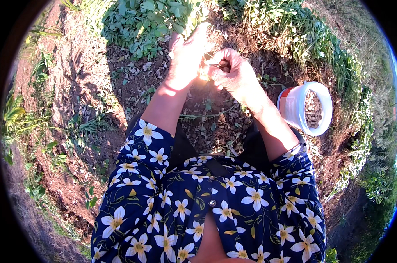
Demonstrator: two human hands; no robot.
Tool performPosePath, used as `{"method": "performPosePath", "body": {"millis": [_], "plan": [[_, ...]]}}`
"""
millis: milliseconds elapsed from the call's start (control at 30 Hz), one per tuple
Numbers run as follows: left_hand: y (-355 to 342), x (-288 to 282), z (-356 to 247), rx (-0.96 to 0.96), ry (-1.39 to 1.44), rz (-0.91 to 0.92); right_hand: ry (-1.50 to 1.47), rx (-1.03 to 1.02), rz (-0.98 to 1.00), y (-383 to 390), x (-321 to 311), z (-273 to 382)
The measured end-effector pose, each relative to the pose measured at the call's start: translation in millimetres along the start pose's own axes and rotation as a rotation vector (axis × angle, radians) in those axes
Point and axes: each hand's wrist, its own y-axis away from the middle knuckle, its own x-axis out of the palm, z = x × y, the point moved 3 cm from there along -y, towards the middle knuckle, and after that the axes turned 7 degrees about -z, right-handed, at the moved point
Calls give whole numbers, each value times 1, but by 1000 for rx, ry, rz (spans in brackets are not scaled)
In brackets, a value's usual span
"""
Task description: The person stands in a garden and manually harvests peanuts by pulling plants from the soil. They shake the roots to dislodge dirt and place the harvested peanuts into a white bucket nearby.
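Note:
My left hand (186, 59) is closed round the stems of a leafy bunch of peanut plants (165, 15). The green tops of the bunch spread away up and to the left. Close beside it, my right hand (238, 79) curls its fingers at the root end, thumb and forefinger together. A few peanuts (225, 66) show inside its curled fingers. Strong sunlight washes out the spot where the two hands meet, so the roots there are hard to make out.
To the right of my right forearm a white bucket (289, 107) stands tilted in view, with many peanuts (313, 109) in it. Brown soil (198, 98) with dry leaf litter lies below my hands. Pulled plants (290, 26) form a row along the upper right.

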Motion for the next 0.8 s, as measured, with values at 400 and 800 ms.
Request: {"method": "performPosePath", "body": {"millis": [400,800], "plan": [[-9,-4,-15,110,-253,-207,-329,25,61,17,13,11],[-2,-9,-35,-113,-209,221,-506,20,-112,-2,-37,22]]}}
